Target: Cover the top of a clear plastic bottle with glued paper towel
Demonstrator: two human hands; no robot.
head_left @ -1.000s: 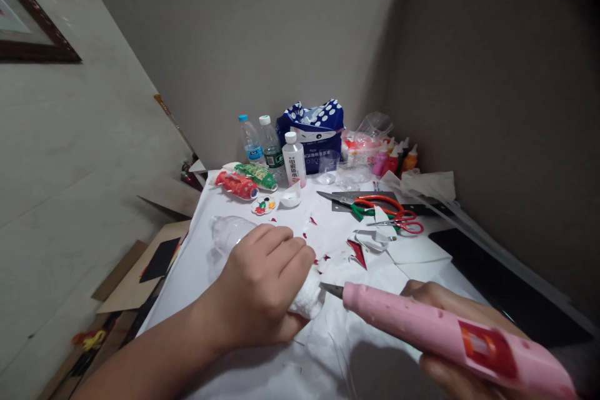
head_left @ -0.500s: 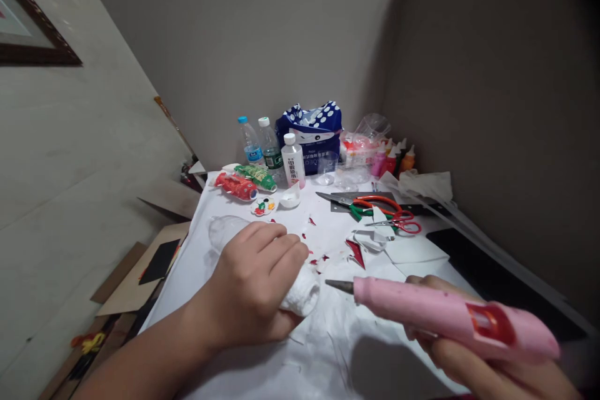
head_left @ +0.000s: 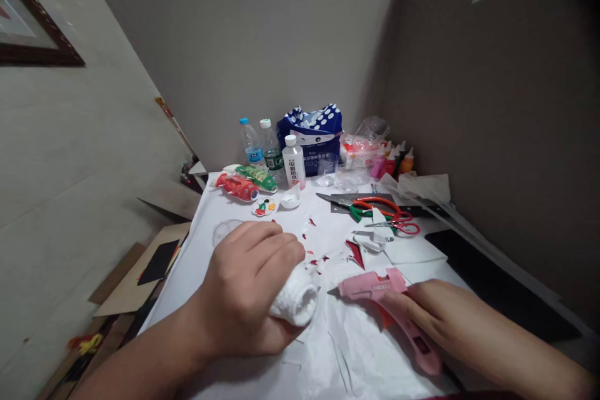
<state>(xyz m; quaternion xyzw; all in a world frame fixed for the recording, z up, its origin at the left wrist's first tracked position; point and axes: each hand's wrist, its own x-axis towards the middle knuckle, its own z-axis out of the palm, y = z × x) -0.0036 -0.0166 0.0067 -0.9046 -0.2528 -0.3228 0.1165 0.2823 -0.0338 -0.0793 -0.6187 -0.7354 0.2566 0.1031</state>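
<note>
My left hand [head_left: 253,287] is wrapped round a clear plastic bottle whose near end is covered in white, bumpy material [head_left: 297,300]. The bottle's clear far end [head_left: 225,231] shows beyond my knuckles. On the right, my right hand [head_left: 422,306] grips a pink glue gun [head_left: 370,286], its dark nozzle pointing left, a short way from the white end of the bottle. The gun's handle slants down toward the lower right. Small red scraps [head_left: 356,254] lie on the white cloth beyond the gun.
Bottles [head_left: 294,162] and a blue bag [head_left: 323,144] stand at the back. Scissors [head_left: 375,205] lie right of centre, near crumpled white paper [head_left: 372,237]. Red [head_left: 237,187] and green [head_left: 257,177] figures, with a small paint palette [head_left: 265,207], are at back left.
The glue gun has turned from lying on its side to showing its profile with the handle down, and my right hand has shifted with it. The bottle's white end has tilted slightly toward me.
</note>
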